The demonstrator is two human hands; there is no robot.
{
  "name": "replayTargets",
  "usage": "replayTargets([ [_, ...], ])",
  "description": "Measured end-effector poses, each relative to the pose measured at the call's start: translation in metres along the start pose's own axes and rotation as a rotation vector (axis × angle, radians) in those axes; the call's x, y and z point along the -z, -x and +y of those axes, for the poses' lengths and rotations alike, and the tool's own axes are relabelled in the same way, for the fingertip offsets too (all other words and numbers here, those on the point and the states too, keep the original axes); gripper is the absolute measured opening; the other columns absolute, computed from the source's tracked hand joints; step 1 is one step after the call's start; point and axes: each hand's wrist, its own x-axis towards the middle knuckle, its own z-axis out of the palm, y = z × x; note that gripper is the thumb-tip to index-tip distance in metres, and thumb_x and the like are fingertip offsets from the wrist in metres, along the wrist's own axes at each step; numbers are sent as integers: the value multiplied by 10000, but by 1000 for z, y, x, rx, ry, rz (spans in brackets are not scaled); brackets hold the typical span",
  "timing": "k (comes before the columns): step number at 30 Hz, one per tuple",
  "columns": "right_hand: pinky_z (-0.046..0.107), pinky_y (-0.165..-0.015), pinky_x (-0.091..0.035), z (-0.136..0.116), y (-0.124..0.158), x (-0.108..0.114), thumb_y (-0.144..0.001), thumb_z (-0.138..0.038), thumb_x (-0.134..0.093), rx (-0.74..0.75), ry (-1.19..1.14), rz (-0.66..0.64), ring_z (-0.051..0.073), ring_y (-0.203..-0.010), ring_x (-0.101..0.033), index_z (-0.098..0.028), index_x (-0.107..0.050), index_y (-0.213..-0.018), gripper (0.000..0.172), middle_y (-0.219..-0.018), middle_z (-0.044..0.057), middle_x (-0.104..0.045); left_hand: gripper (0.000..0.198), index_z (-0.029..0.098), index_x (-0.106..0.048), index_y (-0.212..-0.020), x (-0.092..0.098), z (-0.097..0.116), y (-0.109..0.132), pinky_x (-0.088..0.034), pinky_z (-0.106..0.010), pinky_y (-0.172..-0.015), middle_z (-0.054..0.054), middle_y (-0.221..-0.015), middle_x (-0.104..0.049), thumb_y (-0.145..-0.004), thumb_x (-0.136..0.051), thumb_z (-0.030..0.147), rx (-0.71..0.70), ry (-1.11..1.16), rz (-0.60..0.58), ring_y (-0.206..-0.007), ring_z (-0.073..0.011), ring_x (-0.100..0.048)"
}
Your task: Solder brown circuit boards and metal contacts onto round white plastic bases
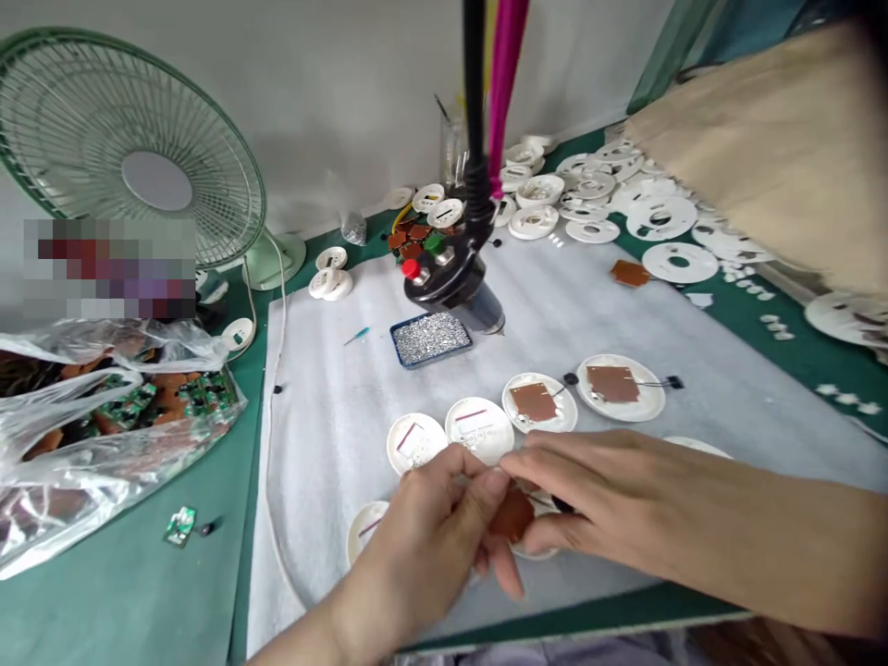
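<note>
Both hands meet low in the middle over a brown circuit board [511, 514]. My left hand [437, 518] is closed, its thumb and forefinger pinched at the board's upper left edge. From the right, my right hand [624, 499] curls over the board, thumb at its lower right side and fingertips by my left thumb. A white round plastic cover shows partly beneath. Just beyond lie two white covers [478, 453] without boards on top, and two more covers carry brown boards [536, 403] [611, 384] with black-tipped wires.
An electric screwdriver [458, 287] with red and green buttons hangs above a blue tray [431, 364] of small metal parts. White plastic discs [589, 185] pile up at the back right. A bag of circuit boards [139, 462] and a fan [156, 180] stand left.
</note>
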Motion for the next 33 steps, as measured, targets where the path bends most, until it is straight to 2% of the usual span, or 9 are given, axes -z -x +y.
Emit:
replayTargets([
  [3, 234, -609, -330, 9, -9, 1, -1002, -359, -457, -3, 12, -36, 69, -732, -581, -198, -569, -1093, 217, -899, -26, -622, 450, 171, -509, -968, 18, 6, 2, -348, -193, -443, 17, -571, -631, -969, -452, 618, 36, -75, -35, -420, -82, -455],
  [5, 240, -598, -273, 16, -14, 0, -1002, -433, -455, -65, 80, 32, 67, -695, -570, -185, -578, -1051, 281, -851, -24, -622, 393, 160, -549, -1062, 29, 8, 6, -394, -225, -485, -9, -641, -673, -987, -482, 541, -42, -341, 135, -482, -112, -503],
  [8, 241, -588, -205, 27, -20, -6, -1005, -535, -391, -156, 229, 146, 74, -651, -550, -169, -595, -980, 420, -833, -9, -621, 197, 175, -623, -1064, 38, 5, 9, -501, -346, -746, -80, -941, -723, -1007, -527, 337, -423, -876, 432, -833, -206, -609],
  [10, 231, -568, -202, 33, -24, -12, -1012, -523, -373, -176, 268, 139, 67, -640, -539, -177, -612, -995, 422, -855, -8, -615, 165, 199, -647, -1114, 37, 0, 5, -487, -441, -890, -100, -1190, -673, -1003, -528, 226, -609, -1118, 438, -1054, -262, -553],
  [13, 231, -551, -217, 38, -26, -20, -1020, -474, -381, -151, 276, 92, 52, -657, -516, -170, -632, -1017, 394, -852, 9, -583, 284, 234, -609, -1271, 31, -7, -3, -498, -488, -886, -103, -1366, -585, -998, -535, 203, -611, -1314, 412, -1122, -297, -498],
  [18, 274, -567, -178, 42, -22, -26, -1001, -332, -470, -31, 393, 64, 67, -724, -465, -185, -626, -1040, 217, -848, 24, -525, 294, 223, -614, -1282, 26, -12, -7, -531, -505, -857, -107, -1418, -553, -999, -549, 271, -559, -1379, 402, -1125, -317, -500],
  [23, 281, -572, -167, 39, -22, -26, -994, -297, -463, 71, 500, 125, 86, -712, -425, -198, -602, -1041, 177, -818, 20, -498, 328, 220, -606, -1312, 28, -16, -3, -552, -503, -856, -114, -1450, -526, -996, -555, 290, -573, -1413, 428, -1144, -323, -499],
  [29, 263, -580, -223, 36, -24, -26, -984, -296, -477, 59, 519, 142, 83, -688, -438, -201, -613, -1096, 200, -822, 14, -494, 324, 231, -629, -1305, 30, -14, -5, -564, -508, -844, -127, -1442, -525, -1000, -538, 292, -590, -1406, 412, -1138, -328, -504],
  [33, 283, -584, -177, 34, -24, -24, -960, -202, -500, 56, 506, 103, 82, -695, -415, -206, -638, -1081, 183, -857, 23, -519, 320, 225, -640, -1293, 30, -14, -6, -565, -529, -828, -142, -1439, -525, -1015, -497, 295, -602, -1423, 429, -1144, -343, -501],
])
